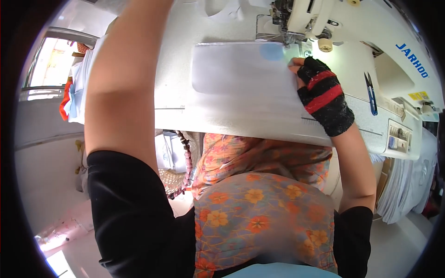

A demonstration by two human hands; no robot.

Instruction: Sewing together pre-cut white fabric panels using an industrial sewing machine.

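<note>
A white fabric piece point(232, 74) with a pale blue round patch near its far right corner lies flat on the sewing machine table. My right hand point(322, 92), in a black fingerless glove with red stripes, is at its right edge. The thumb and fingers are closed together on that edge, close to the lit presser foot point(288, 39) of the sewing machine point(320, 18). My left arm point(123, 83) stretches forward past the top of the picture, so my left hand is out of sight.
Blue thread snips point(371, 95) lie right of my glove, behind a small parts tray point(398, 138) set in the table. White fabric point(225, 13) lies at the far side. Stacked white pieces point(408, 180) hang at the right. A basket point(178, 178) stands below the table's front edge.
</note>
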